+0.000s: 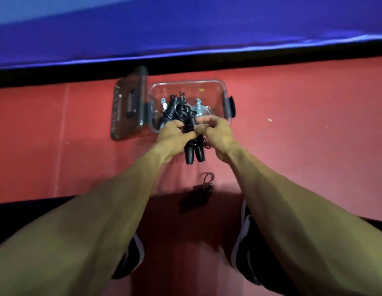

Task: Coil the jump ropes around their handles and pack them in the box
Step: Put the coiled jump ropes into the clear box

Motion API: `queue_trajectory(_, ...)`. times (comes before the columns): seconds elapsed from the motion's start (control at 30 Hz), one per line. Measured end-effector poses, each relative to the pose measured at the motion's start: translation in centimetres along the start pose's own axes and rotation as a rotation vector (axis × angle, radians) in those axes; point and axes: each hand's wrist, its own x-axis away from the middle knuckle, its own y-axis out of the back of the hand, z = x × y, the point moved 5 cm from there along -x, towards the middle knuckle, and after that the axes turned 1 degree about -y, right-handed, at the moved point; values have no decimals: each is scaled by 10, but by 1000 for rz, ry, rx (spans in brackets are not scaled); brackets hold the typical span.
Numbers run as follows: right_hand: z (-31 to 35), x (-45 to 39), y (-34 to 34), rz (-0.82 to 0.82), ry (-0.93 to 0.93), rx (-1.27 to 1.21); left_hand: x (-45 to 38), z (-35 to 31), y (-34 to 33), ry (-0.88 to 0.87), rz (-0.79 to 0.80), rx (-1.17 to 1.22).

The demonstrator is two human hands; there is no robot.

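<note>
A black jump rope (193, 151) with its two handles side by side hangs between my hands, its cord wound around the handles' upper part. My left hand (171, 133) grips the bundle from the left. My right hand (213, 133) pinches the cord at the top of the bundle from the right. Just beyond my hands stands a clear plastic box (220, 86) on the red floor, with coiled black ropes (175, 107) and some metal clips inside. Another dark tangled rope (198, 193) lies on the floor below my hands.
The box's clear lid (127, 105) lies open to its left. A blue mat (185, 33) with a black edge runs across the back. My two black shoes (247, 238) stand on the red floor at the bottom.
</note>
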Motion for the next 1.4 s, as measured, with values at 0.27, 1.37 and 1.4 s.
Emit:
queue_trajectory(0.27,50,-49,7,-92,142,17,-43,-53,18,-75,-25,87)
queue_trajectory(1.37,-7,-72,32,-210,-44,141,-33,-4,0,-132,-134,-275)
queue_trajectory(1.4,-4,-59,33,-219,-49,112,-27,3,-4,-119,-102,-290)
